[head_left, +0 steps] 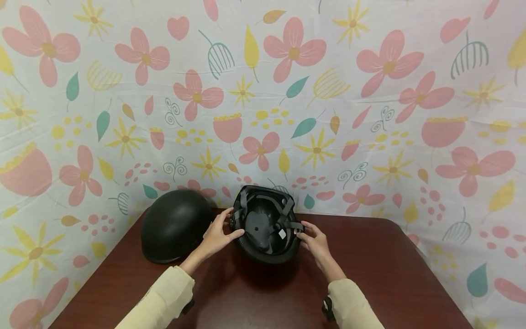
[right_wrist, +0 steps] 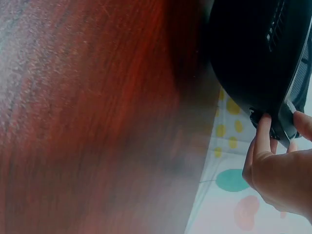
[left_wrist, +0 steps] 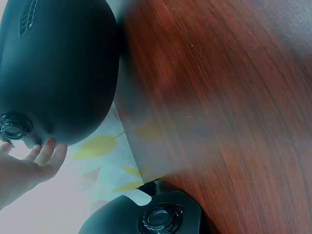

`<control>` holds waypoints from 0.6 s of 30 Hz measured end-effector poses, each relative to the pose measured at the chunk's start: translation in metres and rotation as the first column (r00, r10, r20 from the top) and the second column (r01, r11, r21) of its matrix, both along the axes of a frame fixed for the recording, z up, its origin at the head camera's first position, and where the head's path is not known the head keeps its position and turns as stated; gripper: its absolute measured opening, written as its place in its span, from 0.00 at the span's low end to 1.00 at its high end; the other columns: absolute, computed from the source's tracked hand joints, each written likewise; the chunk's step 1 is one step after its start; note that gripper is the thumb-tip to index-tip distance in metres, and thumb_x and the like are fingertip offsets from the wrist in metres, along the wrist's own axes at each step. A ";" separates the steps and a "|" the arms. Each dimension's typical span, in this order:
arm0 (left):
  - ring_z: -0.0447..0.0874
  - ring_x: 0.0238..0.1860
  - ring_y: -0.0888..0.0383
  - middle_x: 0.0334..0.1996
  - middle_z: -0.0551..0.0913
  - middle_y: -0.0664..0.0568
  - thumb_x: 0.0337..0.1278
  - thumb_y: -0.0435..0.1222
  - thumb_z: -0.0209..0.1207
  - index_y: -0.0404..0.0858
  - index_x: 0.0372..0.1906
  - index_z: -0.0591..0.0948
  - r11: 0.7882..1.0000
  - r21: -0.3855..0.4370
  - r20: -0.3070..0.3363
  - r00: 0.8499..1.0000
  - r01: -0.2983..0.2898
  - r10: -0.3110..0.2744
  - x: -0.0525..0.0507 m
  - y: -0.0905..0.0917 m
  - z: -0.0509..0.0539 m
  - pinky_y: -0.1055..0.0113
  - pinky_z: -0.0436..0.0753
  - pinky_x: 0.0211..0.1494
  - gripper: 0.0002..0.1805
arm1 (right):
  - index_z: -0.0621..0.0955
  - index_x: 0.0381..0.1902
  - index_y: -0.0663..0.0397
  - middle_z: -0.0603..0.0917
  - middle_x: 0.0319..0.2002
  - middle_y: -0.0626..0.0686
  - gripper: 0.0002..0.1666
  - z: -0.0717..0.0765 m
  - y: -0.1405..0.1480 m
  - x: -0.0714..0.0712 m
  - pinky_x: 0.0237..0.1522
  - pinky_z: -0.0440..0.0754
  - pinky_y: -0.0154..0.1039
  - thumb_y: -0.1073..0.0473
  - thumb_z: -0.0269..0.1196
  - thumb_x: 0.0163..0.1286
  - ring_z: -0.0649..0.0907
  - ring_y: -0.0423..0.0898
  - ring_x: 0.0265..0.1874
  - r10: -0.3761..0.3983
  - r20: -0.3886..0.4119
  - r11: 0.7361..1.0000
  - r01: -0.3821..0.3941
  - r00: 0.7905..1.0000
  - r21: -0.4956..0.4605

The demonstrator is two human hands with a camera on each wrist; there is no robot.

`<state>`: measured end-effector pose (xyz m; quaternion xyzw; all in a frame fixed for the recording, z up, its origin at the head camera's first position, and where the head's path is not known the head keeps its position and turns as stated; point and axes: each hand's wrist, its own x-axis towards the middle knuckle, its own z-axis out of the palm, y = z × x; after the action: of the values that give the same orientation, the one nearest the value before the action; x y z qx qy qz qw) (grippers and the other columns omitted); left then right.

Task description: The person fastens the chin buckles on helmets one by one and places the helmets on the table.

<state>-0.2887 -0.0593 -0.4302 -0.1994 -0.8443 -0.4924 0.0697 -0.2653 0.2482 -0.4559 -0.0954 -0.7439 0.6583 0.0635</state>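
A black helmet [head_left: 258, 253] is tipped with its inside facing me, raised over the table. Grey straps [head_left: 287, 208], padding and a small white label show within it. My left hand [head_left: 218, 235] grips its left rim, thumb on the near side and fingers behind. At the right rim, my right hand [head_left: 318, 244] pinches the edge between thumb and fingers, as the right wrist view also shows. A second black helmet [head_left: 176, 226] rests dome up on the table, just left of my left hand.
The dark red wooden table [head_left: 394, 274] reaches back to a floral cloth [head_left: 263, 105] that hangs behind it and along both sides. In the left wrist view the second helmet [left_wrist: 109, 217] shows its round side fitting near the table's edge.
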 end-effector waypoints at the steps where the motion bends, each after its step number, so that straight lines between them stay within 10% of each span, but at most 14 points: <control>1: 0.73 0.62 0.42 0.63 0.70 0.41 0.57 0.45 0.67 0.45 0.74 0.60 1.000 0.006 0.004 1.000 0.001 -0.001 0.000 0.000 0.000 0.45 0.73 0.63 0.42 | 0.68 0.70 0.55 0.69 0.66 0.64 0.31 -0.001 0.000 0.000 0.62 0.76 0.53 0.64 0.58 0.70 0.82 0.47 0.51 0.003 0.003 1.000 -0.002 1.000 -0.007; 18: 0.58 0.71 0.36 0.74 0.51 0.38 0.55 0.53 0.65 0.49 0.78 0.52 1.000 0.016 0.120 0.993 0.001 -0.003 -0.003 0.010 0.003 0.37 0.64 0.68 0.49 | 0.67 0.70 0.62 0.71 0.64 0.71 0.33 -0.025 -0.002 -0.008 0.51 0.84 0.45 0.66 0.61 0.68 0.85 0.44 0.43 0.045 0.043 0.995 -0.041 0.998 -0.086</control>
<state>-0.2921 -0.0497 -0.4274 -0.1697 -0.8429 -0.5102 0.0197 -0.2730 0.2458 -0.4810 -0.0966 -0.7185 0.6882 0.0286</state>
